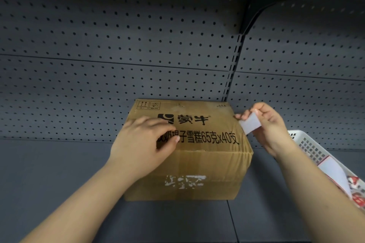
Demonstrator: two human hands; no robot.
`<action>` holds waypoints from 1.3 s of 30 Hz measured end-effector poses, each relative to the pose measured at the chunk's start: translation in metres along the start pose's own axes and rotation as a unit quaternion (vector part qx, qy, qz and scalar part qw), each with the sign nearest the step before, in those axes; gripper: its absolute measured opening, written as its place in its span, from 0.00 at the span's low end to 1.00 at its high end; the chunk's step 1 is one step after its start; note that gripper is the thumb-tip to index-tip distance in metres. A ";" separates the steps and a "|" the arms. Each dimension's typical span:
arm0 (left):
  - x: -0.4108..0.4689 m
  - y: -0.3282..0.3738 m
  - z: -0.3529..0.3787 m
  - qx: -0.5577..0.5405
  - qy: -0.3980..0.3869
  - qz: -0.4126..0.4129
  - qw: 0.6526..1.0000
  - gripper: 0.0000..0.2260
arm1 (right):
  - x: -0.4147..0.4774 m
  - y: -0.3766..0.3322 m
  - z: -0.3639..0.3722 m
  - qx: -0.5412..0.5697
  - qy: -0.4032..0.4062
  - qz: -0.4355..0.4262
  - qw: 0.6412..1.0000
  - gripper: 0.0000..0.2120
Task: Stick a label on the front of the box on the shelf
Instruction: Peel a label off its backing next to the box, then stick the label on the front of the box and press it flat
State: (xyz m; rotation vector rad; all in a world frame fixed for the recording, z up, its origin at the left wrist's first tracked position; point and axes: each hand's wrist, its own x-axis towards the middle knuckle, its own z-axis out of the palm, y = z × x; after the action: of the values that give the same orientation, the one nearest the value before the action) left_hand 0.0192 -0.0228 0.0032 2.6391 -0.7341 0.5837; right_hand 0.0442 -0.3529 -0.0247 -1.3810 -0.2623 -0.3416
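Head view: brown corrugated cardboard box [189, 150] with black printed characters on top, sitting on the dark grey metal shelf [59, 173] in front of a perforated grey back panel [118, 45]. Left hand [142, 140] flat on the box top, fingers spread and loosely curled over the print, gripping nothing, seemingly steadying the carton. Right hand [270, 126] raised just beside the box's upper right corner, thumb and fingertips pinched on a small pale rectangular label [249, 123], the rest of the fingers curled. Front face of the box bare of any fresh label, only a patch of torn white sticker residue [184, 181] low on it. White plastic mesh basket [316, 150] at the right edge, holding red-bordered white sheets. Judged progress: label in hand but not yet applied; bringing it down to the front face, pressing and smoothing all left to do. Backing peeled or not: cannot tell.
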 end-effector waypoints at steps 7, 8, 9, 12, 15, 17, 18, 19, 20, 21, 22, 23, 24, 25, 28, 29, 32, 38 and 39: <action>0.000 0.000 0.000 -0.011 0.011 0.003 1.000 0.17 | -0.010 0.033 0.009 0.343 0.153 0.041 0.926 0.09; 0.000 0.000 0.000 -0.012 0.013 0.003 1.000 0.17 | -0.011 0.039 0.005 0.372 0.181 0.041 0.909 0.13; 0.000 0.000 0.000 -0.012 0.014 0.003 1.000 0.16 | -0.013 0.045 0.001 0.388 0.210 0.044 0.896 0.15; 0.000 0.000 0.000 -0.025 0.020 -0.001 0.999 0.16 | -0.028 0.059 -0.010 0.367 0.259 0.048 0.892 0.03; -0.007 0.003 -0.003 -0.090 0.075 -0.005 0.993 0.15 | -0.055 0.042 -0.004 0.273 0.249 0.013 0.929 0.05; -0.018 0.011 -0.008 -0.125 0.133 0.022 0.983 0.13 | -0.082 0.011 0.013 0.194 0.217 -0.041 0.956 0.10; -0.025 0.017 -0.011 -0.145 0.150 0.034 0.977 0.12 | -0.097 -0.005 0.025 0.148 0.196 -0.070 0.967 0.11; -0.032 0.023 -0.013 -0.171 0.153 0.041 0.972 0.11 | -0.113 -0.020 0.039 0.091 0.170 -0.092 0.977 0.11; -0.041 0.029 -0.014 -0.199 0.145 0.044 0.968 0.10 | -0.127 -0.030 0.054 0.022 0.144 -0.100 0.984 0.09; -0.049 0.034 -0.014 -0.230 0.127 0.045 0.964 0.09 | -0.140 -0.036 0.069 -0.060 0.128 -0.092 0.986 0.10; -0.056 0.039 -0.012 -0.267 0.099 0.039 0.958 0.09 | -0.152 -0.032 0.080 -0.142 0.118 -0.067 0.981 0.12; -0.064 0.042 -0.009 -0.307 0.061 0.019 0.950 0.09 | -0.162 -0.025 0.089 -0.205 0.099 -0.031 0.973 0.16; -0.070 0.044 -0.005 -0.337 0.018 -0.011 0.941 0.10 | -0.171 -0.015 0.098 -0.249 0.075 0.002 0.966 0.20; -0.076 0.046 0.001 -0.348 -0.025 -0.042 0.936 0.13 | -0.178 -0.004 0.104 -0.280 0.044 0.016 0.959 0.21; -0.088 0.046 0.024 -0.321 -0.119 -0.095 0.935 0.19 | -0.190 0.020 0.119 -0.329 -0.027 0.034 0.943 0.23; -0.091 0.045 0.030 -0.319 -0.131 -0.109 0.932 0.17 | -0.191 0.023 0.124 -0.331 -0.040 0.037 0.942 0.22; -0.099 0.040 0.047 -0.350 -0.113 -0.158 0.916 0.07 | -0.193 0.029 0.132 -0.336 -0.099 0.047 0.935 0.21; -0.103 0.027 0.067 -0.435 -0.041 -0.240 0.867 0.11 | -0.190 0.045 0.127 -0.309 -0.019 0.066 0.949 0.26; -0.102 0.026 0.068 -0.458 -0.020 -0.257 0.851 0.11 | -0.187 0.044 0.126 -0.290 0.025 0.091 0.952 0.20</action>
State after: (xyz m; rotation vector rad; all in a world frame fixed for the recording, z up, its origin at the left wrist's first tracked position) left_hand -0.0545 -0.0308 -0.0978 1.8024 -0.1821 -0.0137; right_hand -0.1094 -0.2068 -0.1137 -1.9570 0.0168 -0.3115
